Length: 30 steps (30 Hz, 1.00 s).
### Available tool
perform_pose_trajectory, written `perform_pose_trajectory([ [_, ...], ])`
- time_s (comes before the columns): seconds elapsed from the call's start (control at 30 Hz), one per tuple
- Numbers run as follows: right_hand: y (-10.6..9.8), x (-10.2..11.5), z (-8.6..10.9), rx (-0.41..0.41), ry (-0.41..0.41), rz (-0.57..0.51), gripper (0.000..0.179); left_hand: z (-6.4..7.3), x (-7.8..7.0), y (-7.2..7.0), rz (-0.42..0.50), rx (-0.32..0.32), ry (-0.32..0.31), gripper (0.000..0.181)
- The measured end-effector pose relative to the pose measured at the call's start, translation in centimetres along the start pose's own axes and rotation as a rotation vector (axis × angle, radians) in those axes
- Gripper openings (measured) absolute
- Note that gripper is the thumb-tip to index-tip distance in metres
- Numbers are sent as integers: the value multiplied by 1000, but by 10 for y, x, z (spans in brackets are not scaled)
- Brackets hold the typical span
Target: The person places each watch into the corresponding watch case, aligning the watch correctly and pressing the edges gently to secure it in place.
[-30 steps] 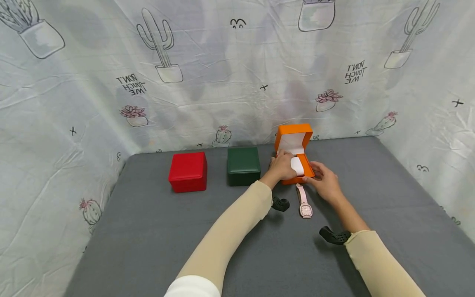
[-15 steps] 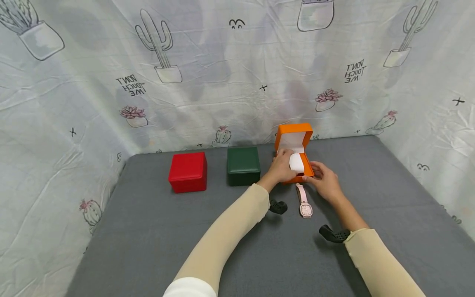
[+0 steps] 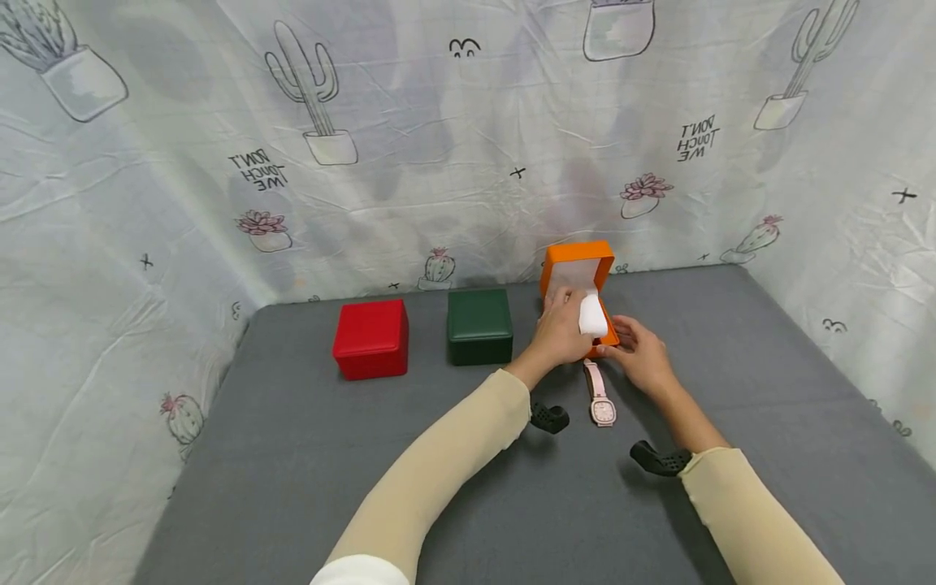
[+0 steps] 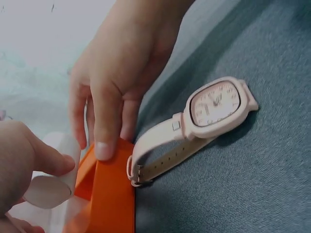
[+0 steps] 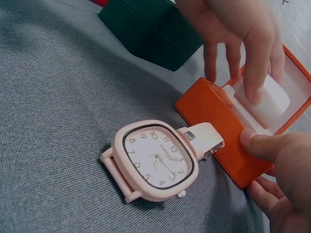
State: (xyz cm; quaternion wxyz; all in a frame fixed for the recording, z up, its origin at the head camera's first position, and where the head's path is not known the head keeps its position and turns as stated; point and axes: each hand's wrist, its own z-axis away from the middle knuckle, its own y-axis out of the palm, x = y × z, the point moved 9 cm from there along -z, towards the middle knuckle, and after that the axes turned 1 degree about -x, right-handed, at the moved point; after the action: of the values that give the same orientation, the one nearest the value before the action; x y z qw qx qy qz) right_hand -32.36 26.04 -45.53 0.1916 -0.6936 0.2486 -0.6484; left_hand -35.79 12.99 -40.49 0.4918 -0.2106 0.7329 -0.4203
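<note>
My left hand pinches a white watch cushion between thumb and fingers, tilted above the orange watch box. The box's lid stands raised, showing a white lining. At the box's front right corner my right hand grips the wall. In the right wrist view, the right thumb lies on the rim of the orange box, other fingers lower on its outside. A pink watch lies on the cloth just in front; its square dial faces up. Its strap end is against the box front.
A closed green box stands left of the orange one, and a closed red box farther left. All are on a grey cloth-covered table. A white printed curtain hangs behind and at the sides.
My left hand has lifted the white cushion up out of the orange box and tilted it. The right hand keeps its grip on the box; the watch has not moved.
</note>
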Motion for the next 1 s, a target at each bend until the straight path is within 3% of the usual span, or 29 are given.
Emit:
perform_pose_trajectory([
  [0.1,-2,-1,2,-6,-4,-13,67,3,-3,-3,32,-2,20,64],
  [0.37,-11,3,13,-44,-43,33,67,15,10,-6,138,9,-24,67],
  [0.57,-16,8,25,-105,-96,65,56,27,12,-11,198,10,11,71],
  [0.8,-19,12,39,-181,-142,99,47,44,13,-12,207,25,53,75],
  [1.0,-15,20,47,-160,-211,126,45,56,24,-15,279,14,12,75],
])
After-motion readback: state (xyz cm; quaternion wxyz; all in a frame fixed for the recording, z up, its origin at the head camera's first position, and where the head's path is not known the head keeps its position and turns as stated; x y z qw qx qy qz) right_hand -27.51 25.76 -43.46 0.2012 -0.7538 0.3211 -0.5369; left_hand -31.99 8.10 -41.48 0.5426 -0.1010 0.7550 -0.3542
